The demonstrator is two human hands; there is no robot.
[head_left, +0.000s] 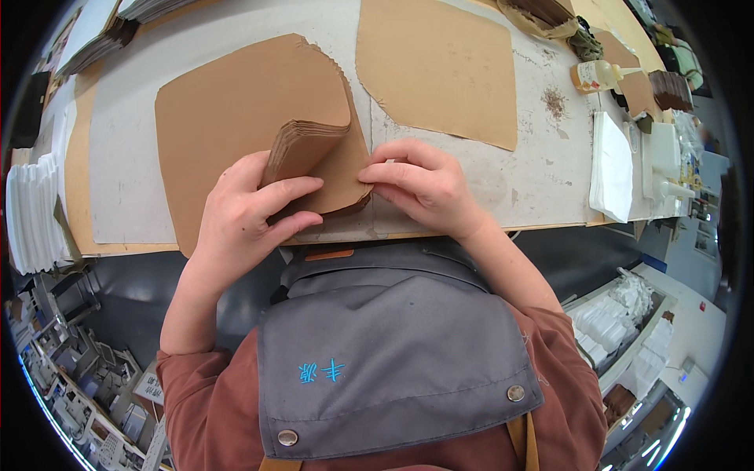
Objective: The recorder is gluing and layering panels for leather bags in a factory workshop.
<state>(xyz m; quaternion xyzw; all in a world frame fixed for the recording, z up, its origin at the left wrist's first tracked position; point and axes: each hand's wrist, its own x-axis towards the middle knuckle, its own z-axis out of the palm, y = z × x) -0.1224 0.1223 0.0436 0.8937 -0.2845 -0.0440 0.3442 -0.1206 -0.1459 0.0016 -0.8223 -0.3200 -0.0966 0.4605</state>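
Observation:
A stack of large brown sheets (pixel 228 110), either paper or thin leather, lies in front of me at the left. Its near right corner is folded back into a thick bundle of layered edges (pixel 302 141). My left hand (pixel 247 208) holds that bundle, with some fingers hidden behind it; its thumb and index finger stretch apart over the sheets below. At the lower right corner of the stack, my right hand (pixel 420 180) pinches the sheet edges between thumb and fingertips. A lighter tan sheet (pixel 440 71) lies flat beyond my right hand.
Folded white cloths or papers (pixel 611 169) lie at the table's right, near a bottle of yellowish liquid (pixel 595 77). White stacked pieces (pixel 35 216) stand at the left edge. Dark crumbs (pixel 554 102) dot the grey tabletop (pixel 126 165). A bin of white material (pixel 613 314) sits lower right.

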